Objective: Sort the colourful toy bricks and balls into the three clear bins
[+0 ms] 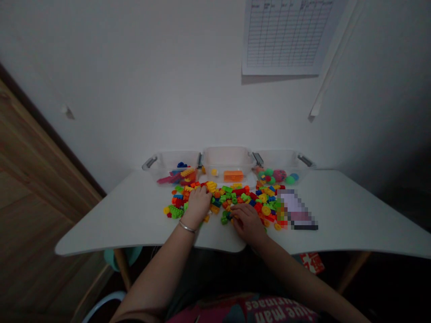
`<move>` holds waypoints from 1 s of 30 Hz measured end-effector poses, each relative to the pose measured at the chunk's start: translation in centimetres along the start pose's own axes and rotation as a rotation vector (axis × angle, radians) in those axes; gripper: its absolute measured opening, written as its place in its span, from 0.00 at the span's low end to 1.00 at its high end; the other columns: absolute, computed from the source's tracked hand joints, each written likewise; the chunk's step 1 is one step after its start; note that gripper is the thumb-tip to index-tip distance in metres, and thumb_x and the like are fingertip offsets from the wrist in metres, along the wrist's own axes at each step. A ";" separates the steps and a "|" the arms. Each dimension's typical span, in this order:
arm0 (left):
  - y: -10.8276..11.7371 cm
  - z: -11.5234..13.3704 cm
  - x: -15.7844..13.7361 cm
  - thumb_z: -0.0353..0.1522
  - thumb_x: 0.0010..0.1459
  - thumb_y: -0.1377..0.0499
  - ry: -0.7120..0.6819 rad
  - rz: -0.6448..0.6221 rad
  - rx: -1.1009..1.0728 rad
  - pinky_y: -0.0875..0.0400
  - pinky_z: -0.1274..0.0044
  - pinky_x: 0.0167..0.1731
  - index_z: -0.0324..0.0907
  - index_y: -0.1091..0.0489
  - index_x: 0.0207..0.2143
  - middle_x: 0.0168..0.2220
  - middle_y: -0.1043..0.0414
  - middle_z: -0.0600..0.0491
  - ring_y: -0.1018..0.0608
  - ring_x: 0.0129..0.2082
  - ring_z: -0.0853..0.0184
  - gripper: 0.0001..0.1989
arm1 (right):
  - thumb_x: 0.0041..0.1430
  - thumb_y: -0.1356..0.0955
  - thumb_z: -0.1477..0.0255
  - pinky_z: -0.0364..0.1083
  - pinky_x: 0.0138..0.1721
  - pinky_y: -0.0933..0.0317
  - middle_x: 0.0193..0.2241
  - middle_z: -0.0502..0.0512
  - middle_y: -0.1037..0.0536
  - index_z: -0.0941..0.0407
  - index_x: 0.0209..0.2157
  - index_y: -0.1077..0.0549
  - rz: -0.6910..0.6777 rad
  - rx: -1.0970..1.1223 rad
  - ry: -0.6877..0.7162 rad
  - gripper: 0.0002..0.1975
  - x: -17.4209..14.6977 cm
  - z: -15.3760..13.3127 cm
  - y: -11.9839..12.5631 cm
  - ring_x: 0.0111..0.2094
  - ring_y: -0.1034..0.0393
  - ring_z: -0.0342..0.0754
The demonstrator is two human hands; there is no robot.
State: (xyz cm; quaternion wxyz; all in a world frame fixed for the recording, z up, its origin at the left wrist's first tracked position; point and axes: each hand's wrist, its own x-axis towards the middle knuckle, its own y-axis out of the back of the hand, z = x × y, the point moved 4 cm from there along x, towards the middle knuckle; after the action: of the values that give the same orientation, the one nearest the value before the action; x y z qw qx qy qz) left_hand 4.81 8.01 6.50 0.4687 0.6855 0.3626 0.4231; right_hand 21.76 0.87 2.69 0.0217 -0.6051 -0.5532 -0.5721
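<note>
A heap of small plastic building blocks (239,192) in several colours lies on the white table. My left hand (199,205), with a silver bangle at the wrist, rests palm down over the heap's left part. Its fingers are slightly apart, and the tips are close to a yellow ridged block (211,186). My right hand (248,222) is over the front middle of the heap. The fingers are bent towards the left and apart from the thumb, near small green blocks (224,220). What lies under either palm is hidden.
Behind the heap stand a left clear bin (178,158) of mixed toys, a middle bin (229,154) near an orange block (233,176), and a right bin (279,158) with colourful balls. A pixelated phone-like object (298,208) lies right of the heap. The table's front edge (220,249) curves near me.
</note>
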 end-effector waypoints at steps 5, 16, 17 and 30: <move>-0.3 -0.5 0.8 0.27 0.62 0.51 -0.004 0.015 0.011 0.35 0.66 0.43 0.37 0.25 0.40 0.43 0.30 0.41 0.28 0.44 0.55 0.14 | 0.55 0.36 0.80 0.54 0.49 0.35 0.40 0.57 0.22 0.54 0.35 0.27 0.006 -0.006 0.010 0.09 0.0 -0.1 0.0 0.45 0.30 0.52; -0.2 -0.9 1.0 0.29 0.62 0.49 -0.092 0.082 -0.029 0.38 0.66 0.42 0.39 0.25 0.38 0.41 0.27 0.43 0.28 0.44 0.56 0.13 | 0.54 0.36 0.81 0.55 0.48 0.35 0.40 0.57 0.22 0.55 0.34 0.27 0.011 -0.010 0.006 0.09 0.0 0.1 0.0 0.45 0.30 0.52; -0.1 -1.0 1.0 0.30 0.62 0.49 -0.090 0.091 -0.038 0.38 0.66 0.42 0.40 0.25 0.37 0.41 0.27 0.44 0.28 0.44 0.57 0.12 | 0.54 0.36 0.81 0.55 0.48 0.35 0.40 0.57 0.22 0.55 0.34 0.27 0.012 -0.008 0.003 0.09 0.0 0.1 0.0 0.45 0.30 0.52; 0.8 -1.8 0.1 0.31 0.57 0.48 0.136 0.114 -0.067 0.39 0.66 0.42 0.39 0.26 0.34 0.33 0.25 0.43 0.26 0.41 0.55 0.11 | 0.55 0.36 0.80 0.54 0.49 0.35 0.40 0.57 0.22 0.54 0.35 0.27 0.012 -0.012 -0.007 0.09 -0.1 0.2 0.0 0.45 0.30 0.52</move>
State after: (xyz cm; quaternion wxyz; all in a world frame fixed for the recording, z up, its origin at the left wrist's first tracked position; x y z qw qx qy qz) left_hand 3.31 8.50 7.63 0.4408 0.6586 0.3394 0.5067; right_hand 21.87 0.93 2.54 0.0195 -0.6106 -0.5461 -0.5732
